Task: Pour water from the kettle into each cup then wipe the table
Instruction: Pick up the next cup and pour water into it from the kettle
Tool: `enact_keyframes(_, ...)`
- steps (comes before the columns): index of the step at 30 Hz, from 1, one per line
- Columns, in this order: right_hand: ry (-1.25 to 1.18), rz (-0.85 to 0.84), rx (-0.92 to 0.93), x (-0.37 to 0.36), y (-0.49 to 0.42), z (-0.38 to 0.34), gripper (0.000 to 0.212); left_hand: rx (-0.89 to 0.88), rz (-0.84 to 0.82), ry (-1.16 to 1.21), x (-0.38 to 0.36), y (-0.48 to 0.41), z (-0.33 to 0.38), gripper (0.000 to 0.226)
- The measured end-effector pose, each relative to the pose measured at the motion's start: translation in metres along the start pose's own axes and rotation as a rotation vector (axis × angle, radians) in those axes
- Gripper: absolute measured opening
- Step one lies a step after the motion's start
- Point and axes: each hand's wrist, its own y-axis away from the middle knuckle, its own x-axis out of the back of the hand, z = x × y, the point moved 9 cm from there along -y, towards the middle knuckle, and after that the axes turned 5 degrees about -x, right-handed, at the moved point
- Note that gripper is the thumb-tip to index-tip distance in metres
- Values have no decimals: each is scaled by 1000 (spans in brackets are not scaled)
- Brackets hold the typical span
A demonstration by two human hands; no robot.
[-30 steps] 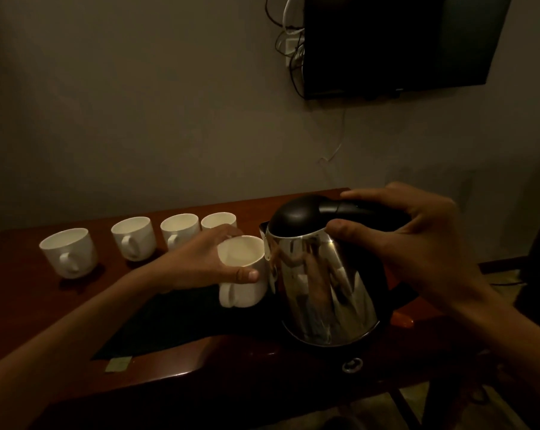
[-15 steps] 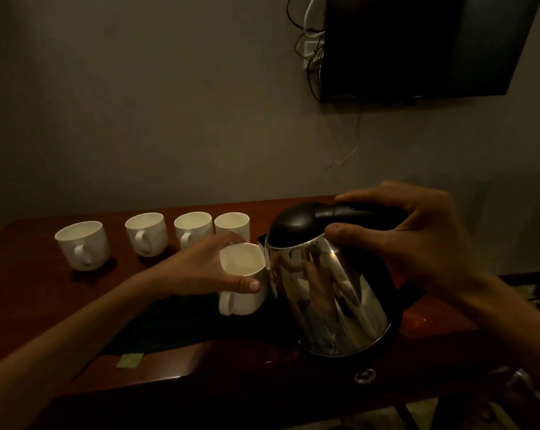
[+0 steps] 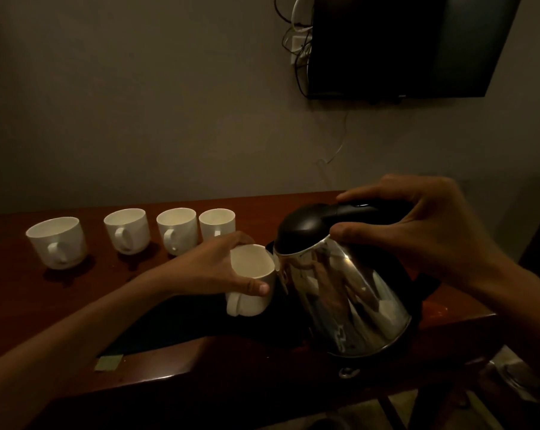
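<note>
The left hand (image 3: 213,265) is gripping a white cup (image 3: 251,280) around its rim, thumb on the near side, holding it over the dark mat (image 3: 175,324) near the middle of the table (image 3: 20,299). The right hand (image 3: 417,231) is clasping the black top handle of the kettle (image 3: 340,299), which is leaning left with its spout right at the cup's rim. Four other cups (image 3: 126,229) are standing in a row at the far left. A TV (image 3: 402,45) is hanging on the wall (image 3: 138,103).

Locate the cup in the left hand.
Centre of the head view: the held cup, gripped by the left hand, is just left of the spout of the kettle, in front of the row of four white cups.
</note>
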Motion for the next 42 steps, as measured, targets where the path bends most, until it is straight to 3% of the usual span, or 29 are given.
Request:
enact_keyframes(5, 28, -36, -29, 11, 4, 3, 51, -35, -15, -7, -14, -14, 7, 86)
enact_keyframes(24, 98, -240, -74, 17, -13, 1, 46, -79, -77, -23, -38, -27, 27, 96)
enact_keyframes(29, 101, -255, -60, 14, -16, -2, 45, -79, -71, 6, -39, -25, 22, 111)
enact_keyframes(37, 120, -271, -44, 7, -19, -5, 45, -98, -67, 21, -41, -25, 18, 85)
enact_keyframes(42, 135, -280, -43, 7, -21, -4, 43, -98, -64, 44, -41, -26, 14, 94)
